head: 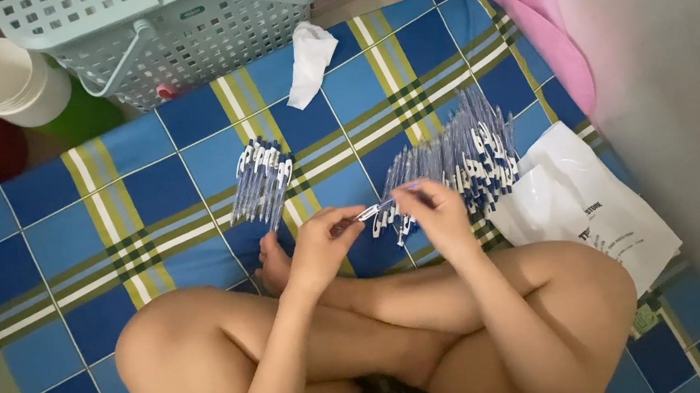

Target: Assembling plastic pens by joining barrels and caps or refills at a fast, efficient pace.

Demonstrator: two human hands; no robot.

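Note:
I sit cross-legged on a blue checked mat [138,200]. My left hand [320,242] and my right hand [435,207] meet in front of my knees, both pinching one blue-and-white pen [375,212] held level between them. A small bundle of the same pens [263,182] lies on the mat just beyond my left hand. A large heap of pens [474,159] spreads out beyond my right hand, its near end touching my fingers.
A white plastic bag [583,208] lies right of the heap. A pale green lattice basket [159,31] stands at the mat's far edge, a crumpled white cloth [307,64] beside it. A white cup [14,80] stands far left. A grey wall runs along the right.

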